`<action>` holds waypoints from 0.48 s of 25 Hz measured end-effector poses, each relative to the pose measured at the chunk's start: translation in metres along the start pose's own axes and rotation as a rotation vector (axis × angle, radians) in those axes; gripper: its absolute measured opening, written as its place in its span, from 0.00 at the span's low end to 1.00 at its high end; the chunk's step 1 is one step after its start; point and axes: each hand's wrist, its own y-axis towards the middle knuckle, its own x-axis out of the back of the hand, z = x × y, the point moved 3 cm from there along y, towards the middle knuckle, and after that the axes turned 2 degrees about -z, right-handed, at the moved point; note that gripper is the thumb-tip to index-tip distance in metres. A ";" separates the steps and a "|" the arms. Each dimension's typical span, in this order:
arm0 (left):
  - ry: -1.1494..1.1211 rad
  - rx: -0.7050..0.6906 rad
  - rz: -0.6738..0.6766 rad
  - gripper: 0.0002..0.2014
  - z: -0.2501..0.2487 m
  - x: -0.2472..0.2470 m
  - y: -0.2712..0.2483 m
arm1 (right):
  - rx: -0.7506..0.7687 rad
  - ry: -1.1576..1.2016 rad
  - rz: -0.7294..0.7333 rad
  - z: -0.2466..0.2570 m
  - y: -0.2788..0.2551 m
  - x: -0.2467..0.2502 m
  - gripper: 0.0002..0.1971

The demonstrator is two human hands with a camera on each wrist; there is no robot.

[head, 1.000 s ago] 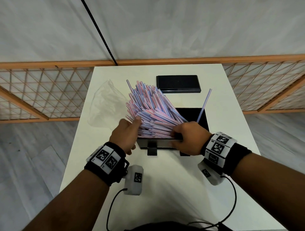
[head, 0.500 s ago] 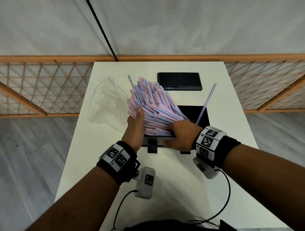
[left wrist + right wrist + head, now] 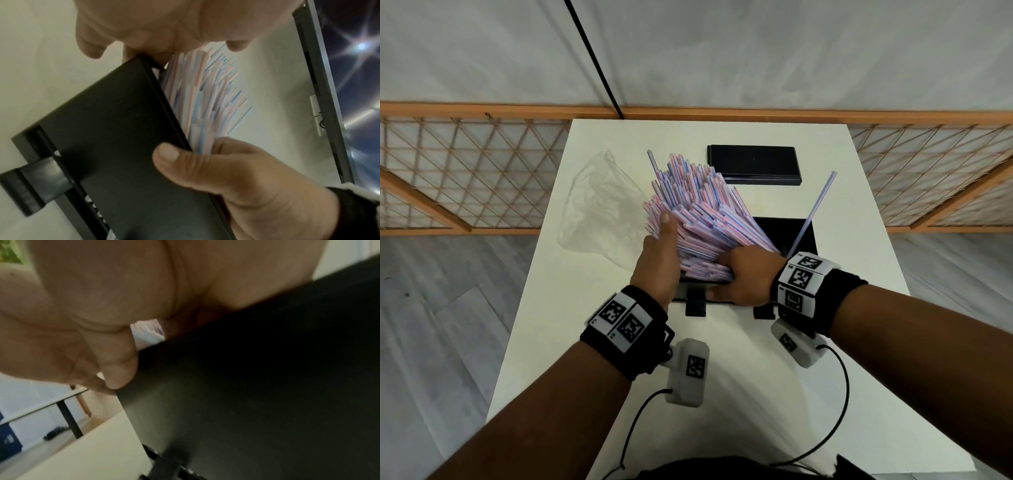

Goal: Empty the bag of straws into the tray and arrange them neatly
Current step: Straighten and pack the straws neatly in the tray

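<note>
**Straws out of the bag, squaring-up under way**

Head view: the empty bag [image 3: 602,209] lies left on the table [image 3: 592,342]. The straws [image 3: 698,212] stand fanned in the black tray [image 3: 799,233], leaning left; one straw [image 3: 813,212] leans apart at the right. The left hand [image 3: 659,260] presses flat against the bundle's left side, while the right hand [image 3: 746,277] curls over its near end at the tray's front wall. Next, I judge, the fan needs pushing level.

Left wrist view: it alone shows the thumb [image 3: 170,154] on the tray's outer wall, fingers round the straws.

Right wrist view: blurred; only fingertips [image 3: 119,373] on the rim.
</note>
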 end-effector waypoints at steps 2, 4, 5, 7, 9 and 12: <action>0.042 -0.005 -0.003 0.72 0.004 0.001 0.004 | 0.002 -0.032 0.017 0.001 0.001 -0.004 0.24; 0.072 0.001 0.005 0.72 0.005 0.000 0.003 | -0.010 -0.024 0.031 0.000 0.004 -0.007 0.23; 0.087 0.000 0.015 0.71 0.006 -0.001 0.003 | -0.012 -0.019 0.028 0.001 0.004 -0.007 0.23; 0.114 -0.023 0.018 0.68 0.003 0.000 -0.003 | -0.022 -0.004 0.005 -0.001 0.005 -0.007 0.22; 0.131 -0.058 0.009 0.57 -0.007 0.000 -0.012 | -0.042 0.021 -0.007 -0.001 0.005 -0.007 0.20; 0.162 -0.165 -0.010 0.34 -0.009 -0.005 -0.015 | 0.014 0.040 -0.055 0.007 0.005 -0.007 0.19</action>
